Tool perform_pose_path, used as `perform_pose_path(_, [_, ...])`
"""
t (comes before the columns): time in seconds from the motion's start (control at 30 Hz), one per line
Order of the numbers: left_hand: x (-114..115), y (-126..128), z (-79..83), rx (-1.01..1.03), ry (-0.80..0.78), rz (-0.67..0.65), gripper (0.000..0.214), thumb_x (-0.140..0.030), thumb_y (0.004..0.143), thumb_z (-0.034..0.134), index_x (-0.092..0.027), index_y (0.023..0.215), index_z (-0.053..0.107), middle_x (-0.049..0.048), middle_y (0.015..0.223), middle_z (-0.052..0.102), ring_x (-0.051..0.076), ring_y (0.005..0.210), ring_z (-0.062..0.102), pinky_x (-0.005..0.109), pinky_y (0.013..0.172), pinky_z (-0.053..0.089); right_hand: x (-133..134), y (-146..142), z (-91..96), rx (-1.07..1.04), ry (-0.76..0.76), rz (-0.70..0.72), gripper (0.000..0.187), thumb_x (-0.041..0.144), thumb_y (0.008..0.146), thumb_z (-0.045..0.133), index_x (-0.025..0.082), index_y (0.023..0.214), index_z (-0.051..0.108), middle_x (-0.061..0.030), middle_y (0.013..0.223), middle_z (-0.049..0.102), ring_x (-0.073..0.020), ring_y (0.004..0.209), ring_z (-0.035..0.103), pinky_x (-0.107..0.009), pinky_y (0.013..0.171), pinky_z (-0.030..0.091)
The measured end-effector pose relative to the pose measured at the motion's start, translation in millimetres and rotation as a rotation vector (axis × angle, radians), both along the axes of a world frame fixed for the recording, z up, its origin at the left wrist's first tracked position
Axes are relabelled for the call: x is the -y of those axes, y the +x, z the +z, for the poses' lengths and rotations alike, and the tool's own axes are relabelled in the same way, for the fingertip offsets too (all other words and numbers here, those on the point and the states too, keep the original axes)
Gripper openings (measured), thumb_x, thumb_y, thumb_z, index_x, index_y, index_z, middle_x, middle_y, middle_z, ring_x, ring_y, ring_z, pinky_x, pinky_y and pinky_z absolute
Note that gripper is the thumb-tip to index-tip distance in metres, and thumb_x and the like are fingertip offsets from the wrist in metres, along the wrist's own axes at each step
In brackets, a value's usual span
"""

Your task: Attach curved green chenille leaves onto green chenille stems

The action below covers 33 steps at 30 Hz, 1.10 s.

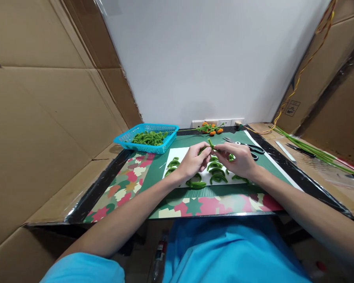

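Note:
Between my two hands, above the white sheet (181, 152), is a fuzzy green pipe cleaner (211, 144), its tip sticking up from the fingers. My left hand (196, 159) pinches it from the left, and my right hand (234, 157) pinches it from the right, fingertips close together. Rows of curved green pipe cleaner pieces (216, 171) lie on the sheet below, partly covered by my hands. A pair of scissors (255, 149) with dark handles lies just beyond my right hand, its blades partly hidden.
A blue plastic basket (168, 147) of green pieces stands at the back left. Orange and green pipe cleaner pieces (212, 129) lie at the back near wall sockets (224, 122). Long green stems (309, 151) and a dark pen-like tool (301, 150) rest at right. Cardboard walls (47, 102) flank the table.

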State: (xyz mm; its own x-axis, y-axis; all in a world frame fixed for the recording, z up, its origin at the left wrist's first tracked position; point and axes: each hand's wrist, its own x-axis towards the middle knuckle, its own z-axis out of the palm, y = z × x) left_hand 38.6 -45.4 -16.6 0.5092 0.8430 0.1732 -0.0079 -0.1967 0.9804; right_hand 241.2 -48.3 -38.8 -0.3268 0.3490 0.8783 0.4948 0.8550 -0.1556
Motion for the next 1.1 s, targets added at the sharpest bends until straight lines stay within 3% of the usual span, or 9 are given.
perform_pose_path(0.13, [0.7,-0.8,1.6,-0.002,-0.011,-0.004,0.036,-0.054,0.095,0.068,-0.020,0.094,0.055,-0.0082,0.063,0.050,0.005,0.041,0.044,0.017,0.036,0.029,0.8,-0.1,2.2,-0.030,-0.072,0.019,0.012,0.026,0.101,0.063,0.021,0.102,0.074,-0.0014,0.074,0.072,-0.0120,0.054,0.060,-0.025,0.055,0.051])
perform_pose_path(0.3, [0.3,-0.4,5.3,0.003,-0.021,0.002,0.038,-0.054,0.091,0.072,-0.020,0.088,0.055,-0.0081,0.057,0.048,0.006,0.040,0.042,0.018,0.035,0.030,3.0,1.3,9.8,-0.204,-0.403,0.183,0.021,0.030,0.104,0.060,0.018,0.094,0.074,-0.0015,0.070,0.070,-0.0127,0.054,0.064,-0.024,0.051,0.054])
perform_pose_path(0.37, [-0.5,-0.8,6.7,-0.006,-0.035,-0.014,0.038,-0.053,0.090,0.073,-0.019,0.084,0.056,-0.0079,0.054,0.046,0.007,0.039,0.041,0.019,0.036,0.030,2.5,3.4,12.7,-0.214,-0.451,0.205,0.020,0.031,0.102,0.062,0.018,0.094,0.075,-0.0015,0.069,0.070,-0.0133,0.054,0.066,-0.024,0.052,0.055])
perform_pose_path(0.6, [-1.2,-1.9,6.6,0.000,-0.047,-0.019,0.037,-0.051,0.088,0.075,-0.018,0.083,0.059,-0.0081,0.054,0.044,0.006,0.040,0.039,0.019,0.037,0.027,-2.2,8.4,12.9,-0.056,-0.170,0.113,0.013,0.022,0.097,0.066,0.019,0.095,0.079,-0.0035,0.079,0.078,-0.0130,0.061,0.067,-0.024,0.054,0.054])
perform_pose_path(0.8, [-2.2,-3.3,9.5,0.004,-0.078,-0.024,0.037,-0.048,0.081,0.082,-0.017,0.080,0.062,-0.0080,0.057,0.043,0.004,0.042,0.036,0.019,0.038,0.025,0.3,9.7,10.7,-0.020,-0.219,0.116,0.017,0.023,0.100,0.063,0.020,0.099,0.079,-0.0025,0.076,0.078,-0.0140,0.058,0.069,-0.025,0.057,0.057])
perform_pose_path(1.1, [-4.2,-10.1,16.8,-0.040,-0.159,-0.128,0.031,-0.041,0.083,0.078,-0.016,0.070,0.064,-0.0062,0.055,0.038,0.006,0.043,0.037,0.021,0.039,0.024,3.9,10.8,12.2,0.086,-0.054,0.128,0.018,0.023,0.103,0.061,0.024,0.102,0.079,-0.0041,0.084,0.079,-0.0151,0.067,0.071,-0.026,0.062,0.056])
